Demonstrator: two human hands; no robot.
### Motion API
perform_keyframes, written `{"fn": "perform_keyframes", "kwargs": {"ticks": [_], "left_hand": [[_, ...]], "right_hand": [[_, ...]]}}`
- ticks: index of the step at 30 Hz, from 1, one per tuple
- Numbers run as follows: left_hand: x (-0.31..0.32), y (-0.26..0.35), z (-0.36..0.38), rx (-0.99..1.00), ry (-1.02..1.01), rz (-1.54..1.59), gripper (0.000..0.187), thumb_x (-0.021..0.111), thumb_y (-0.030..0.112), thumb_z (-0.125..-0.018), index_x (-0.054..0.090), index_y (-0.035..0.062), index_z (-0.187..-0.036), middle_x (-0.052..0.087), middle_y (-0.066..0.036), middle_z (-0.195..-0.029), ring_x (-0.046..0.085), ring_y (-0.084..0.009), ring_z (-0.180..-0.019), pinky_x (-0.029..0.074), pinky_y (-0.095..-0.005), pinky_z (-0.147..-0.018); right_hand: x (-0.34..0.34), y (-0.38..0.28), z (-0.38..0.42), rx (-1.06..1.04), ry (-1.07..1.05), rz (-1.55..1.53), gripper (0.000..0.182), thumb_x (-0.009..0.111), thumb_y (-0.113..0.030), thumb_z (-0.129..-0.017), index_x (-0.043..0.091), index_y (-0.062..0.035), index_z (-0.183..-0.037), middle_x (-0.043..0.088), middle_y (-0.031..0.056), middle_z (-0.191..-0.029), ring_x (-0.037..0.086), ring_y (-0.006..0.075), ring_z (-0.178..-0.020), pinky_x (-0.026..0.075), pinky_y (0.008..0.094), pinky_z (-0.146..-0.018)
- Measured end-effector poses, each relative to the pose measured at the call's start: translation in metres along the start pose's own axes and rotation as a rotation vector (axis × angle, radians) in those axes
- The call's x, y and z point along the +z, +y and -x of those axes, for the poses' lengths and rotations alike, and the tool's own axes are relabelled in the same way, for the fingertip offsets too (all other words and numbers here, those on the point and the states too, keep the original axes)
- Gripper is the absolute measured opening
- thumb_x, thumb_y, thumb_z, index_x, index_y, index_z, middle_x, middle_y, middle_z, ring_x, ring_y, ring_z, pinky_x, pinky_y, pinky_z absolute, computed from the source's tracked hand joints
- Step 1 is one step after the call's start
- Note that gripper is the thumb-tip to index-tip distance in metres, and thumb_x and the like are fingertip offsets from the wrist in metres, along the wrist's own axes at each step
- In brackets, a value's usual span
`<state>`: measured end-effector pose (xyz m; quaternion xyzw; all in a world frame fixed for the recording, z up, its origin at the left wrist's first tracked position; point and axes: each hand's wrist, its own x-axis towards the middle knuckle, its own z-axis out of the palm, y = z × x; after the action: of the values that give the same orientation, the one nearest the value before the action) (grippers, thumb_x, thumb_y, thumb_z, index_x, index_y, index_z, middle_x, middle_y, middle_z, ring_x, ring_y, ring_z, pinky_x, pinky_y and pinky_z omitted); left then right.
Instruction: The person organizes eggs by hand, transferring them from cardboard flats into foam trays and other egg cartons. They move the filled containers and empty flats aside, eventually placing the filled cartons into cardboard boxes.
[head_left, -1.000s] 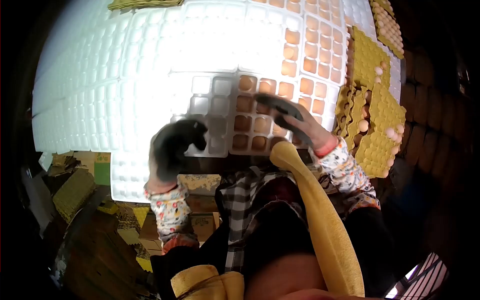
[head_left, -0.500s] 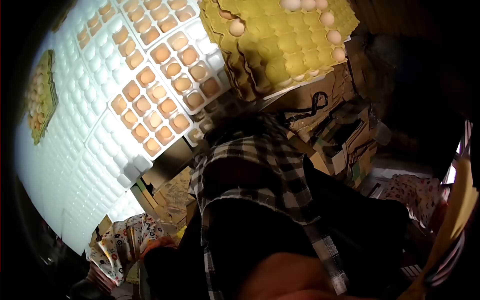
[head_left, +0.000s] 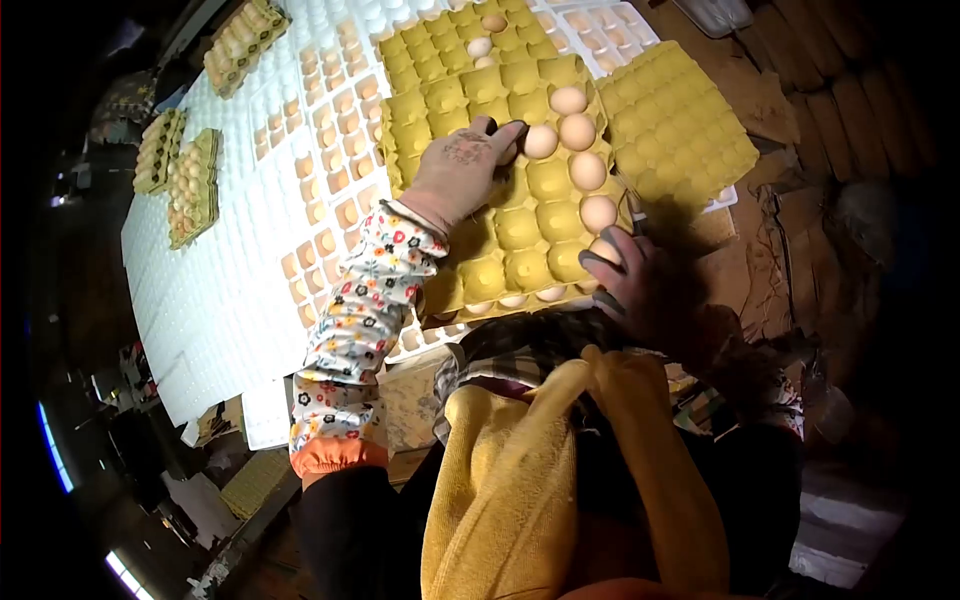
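Note:
My left hand (head_left: 465, 168), in a light glove with dark fingertips, reaches over the yellow pulp egg tray (head_left: 497, 232). Its fingers are bent, and their tips touch the left side of an egg (head_left: 541, 141). At the tray's right edge, my right hand (head_left: 632, 278), also gloved, has its fingers closed around another egg (head_left: 604, 252). Several eggs stand in a row along that edge, among them a pale brown egg (head_left: 587, 171). More eggs show partly under the tray's near edge. Many of its cups hold nothing.
White plastic trays (head_left: 225, 285) cover the lit surface to the left, some with eggs. Smaller filled yellow trays (head_left: 192, 188) stand at the far left. Another yellow tray (head_left: 675, 120) lies to the right, and one with a few eggs (head_left: 425, 48) lies behind.
The view has swung, so the trays sit differently in it. Both hands, low and mostly out of sight before, are now over the yellow tray at the eggs.

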<state>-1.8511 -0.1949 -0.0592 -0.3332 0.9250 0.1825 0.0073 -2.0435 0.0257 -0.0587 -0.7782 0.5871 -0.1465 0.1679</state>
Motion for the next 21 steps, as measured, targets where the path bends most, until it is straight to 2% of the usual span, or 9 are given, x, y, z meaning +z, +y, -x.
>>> {"fn": "perform_keyframes", "kwargs": {"ticks": [3,5,7,9,11,15,16,19,21], "left_hand": [[-0.005,-0.010,0.000,0.012,0.140,0.268,0.053,0.071,0.020,-0.082,0.054,0.0106,-0.131,0.060,-0.015,-0.117,0.062,-0.0318,-0.102,0.051,-0.0372,-0.091],[-0.008,-0.006,0.007,-0.282,0.233,1.354,0.032,0.060,0.018,-0.089,0.061,0.0031,-0.117,0.062,-0.006,-0.098,0.063,-0.0151,-0.096,0.052,-0.0268,-0.081],[-0.007,-0.009,-0.006,-0.265,0.309,1.714,0.026,0.060,0.018,-0.090,0.063,0.0014,-0.110,0.063,-0.005,-0.091,0.063,-0.0127,-0.094,0.053,-0.0262,-0.076],[-0.019,-0.004,-0.030,-0.433,-0.017,1.061,0.036,0.066,0.026,-0.087,0.060,0.0029,-0.114,0.064,-0.009,-0.097,0.064,-0.0195,-0.090,0.052,-0.0304,-0.076],[-0.002,0.023,-0.042,-0.071,0.022,0.006,0.039,0.072,0.031,-0.080,0.064,0.0047,-0.108,0.065,-0.017,-0.099,0.063,-0.0277,-0.091,0.050,-0.0366,-0.082],[-0.009,0.018,-0.046,-0.063,0.032,0.242,0.051,0.075,0.024,-0.077,0.060,0.0069,-0.122,0.066,-0.019,-0.097,0.064,-0.0288,-0.089,0.052,-0.0367,-0.081],[-0.016,0.019,-0.038,-0.349,-0.094,0.889,0.047,0.068,0.013,-0.082,0.056,0.0050,-0.127,0.066,-0.013,-0.098,0.064,-0.0192,-0.085,0.052,-0.0302,-0.077],[-0.003,0.006,-0.039,-0.207,0.126,1.538,0.038,0.068,0.005,-0.080,0.061,0.0039,-0.118,0.066,-0.007,-0.103,0.061,-0.0099,-0.078,0.050,-0.0229,-0.067],[-0.001,0.015,-0.058,-0.083,0.178,0.601,0.035,0.065,0.010,-0.082,0.064,0.0163,-0.116,0.059,-0.011,-0.109,0.062,-0.0235,-0.090,0.052,-0.0357,-0.078]], "right_hand": [[0.004,0.022,-0.005,0.023,0.014,-0.159,0.044,0.072,-0.017,-0.075,0.061,-0.0086,-0.117,0.054,0.0205,-0.119,0.057,0.0346,-0.104,0.049,0.0430,-0.088],[-0.010,0.040,-0.010,0.084,0.085,-0.541,0.034,0.067,-0.015,-0.079,0.064,-0.0086,-0.112,0.058,0.0169,-0.113,0.059,0.0307,-0.098,0.050,0.0422,-0.085],[-0.015,0.061,-0.010,0.358,0.064,-1.434,0.023,0.060,-0.016,-0.085,0.062,-0.0026,-0.104,0.062,0.0098,-0.100,0.061,0.0231,-0.089,0.050,0.0359,-0.082],[-0.024,0.081,-0.020,0.476,0.140,-1.942,0.024,0.061,-0.019,-0.087,0.060,-0.0001,-0.101,0.061,0.0066,-0.098,0.062,0.0209,-0.086,0.050,0.0328,-0.082],[-0.027,0.090,-0.036,0.144,0.073,-1.072,0.022,0.059,-0.016,-0.086,0.059,-0.0042,-0.105,0.060,0.0094,-0.100,0.061,0.0205,-0.088,0.050,0.0342,-0.078],[-0.007,0.041,-0.054,0.075,-0.130,0.157,0.035,0.070,-0.026,-0.079,0.058,-0.0047,-0.104,0.053,0.0184,-0.110,0.060,0.0314,-0.097,0.048,0.0410,-0.085],[-0.013,0.042,-0.059,0.060,-0.152,0.187,0.040,0.071,-0.024,-0.078,0.059,-0.0039,-0.110,0.055,0.0191,-0.108,0.061,0.0299,-0.097,0.048,0.0384,-0.086],[-0.027,0.087,-0.059,0.002,-0.059,-0.626,0.040,0.069,-0.019,-0.077,0.059,-0.0024,-0.112,0.058,0.0160,-0.101,0.062,0.0277,-0.091,0.050,0.0348,-0.081],[-0.019,0.111,-0.045,0.307,-0.086,-1.354,0.034,0.064,-0.011,-0.083,0.058,0.0000,-0.115,0.064,0.0097,-0.097,0.061,0.0191,-0.082,0.050,0.0311,-0.072]]}}
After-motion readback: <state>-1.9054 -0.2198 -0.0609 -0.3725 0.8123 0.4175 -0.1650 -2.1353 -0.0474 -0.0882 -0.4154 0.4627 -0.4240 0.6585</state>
